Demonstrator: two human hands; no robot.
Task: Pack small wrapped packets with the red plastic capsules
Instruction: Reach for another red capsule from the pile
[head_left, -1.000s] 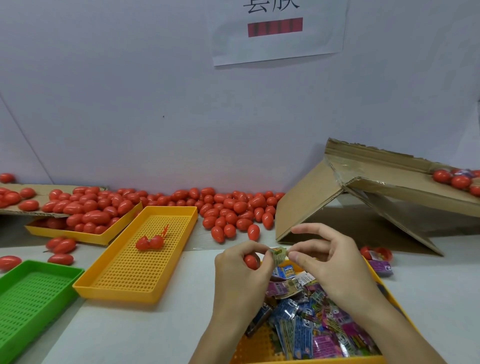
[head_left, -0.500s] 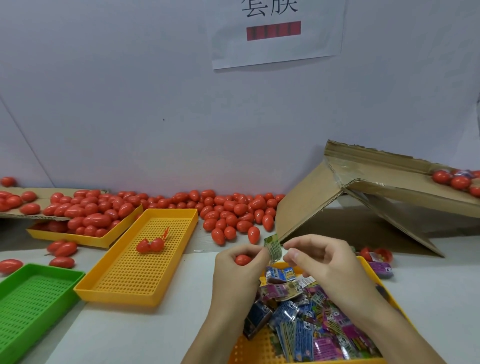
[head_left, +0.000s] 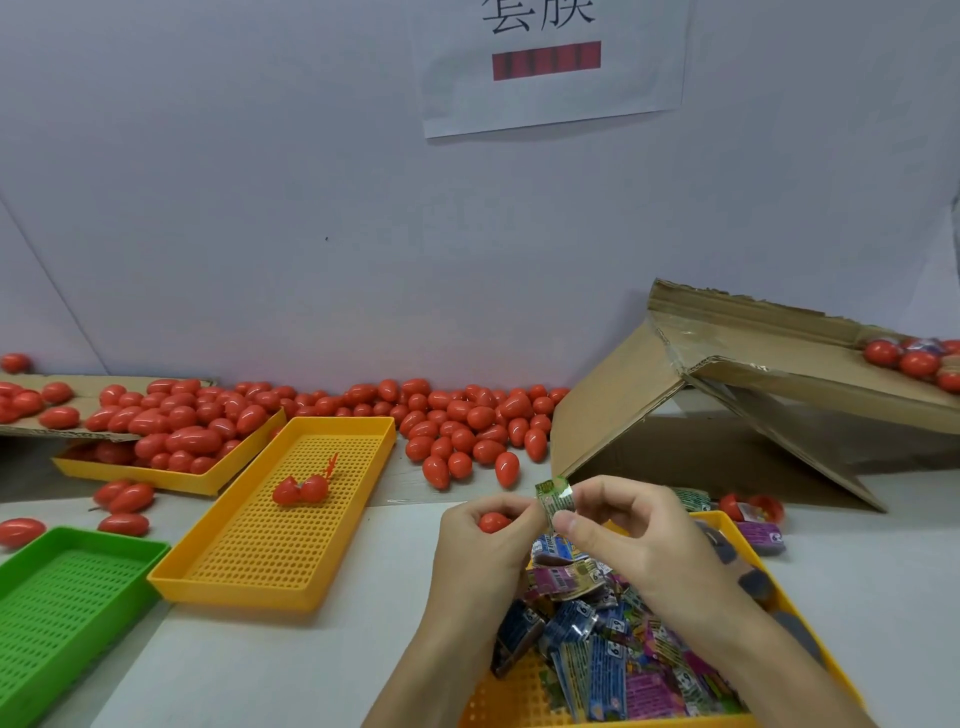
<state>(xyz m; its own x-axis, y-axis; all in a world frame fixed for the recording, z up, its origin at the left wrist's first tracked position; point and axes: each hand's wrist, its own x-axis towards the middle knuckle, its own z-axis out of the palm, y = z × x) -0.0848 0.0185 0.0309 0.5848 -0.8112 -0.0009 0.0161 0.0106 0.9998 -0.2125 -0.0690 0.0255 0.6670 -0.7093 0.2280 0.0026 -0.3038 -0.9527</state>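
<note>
- Far left, a green tray (head_left: 62, 587) and two yellow trays hold their places as before; the middle tray (head_left: 291, 519) carries one opened capsule (head_left: 301, 489).
- Loose capsules (head_left: 457, 421) line the wall, unmoved.
- The left hand (head_left: 480, 540) curls round a red capsule (head_left: 492, 521), as it did a second ago.
- The packet (head_left: 555, 498), small, green and crinkly, has risen from the packet tray (head_left: 727, 525) and now stands upright, pinched between both hands.
- The right hand (head_left: 623, 535) pinches its right edge with thumb and forefinger.
- Likely it is being folded to fit the capsule; packing has barely begun.
</note>
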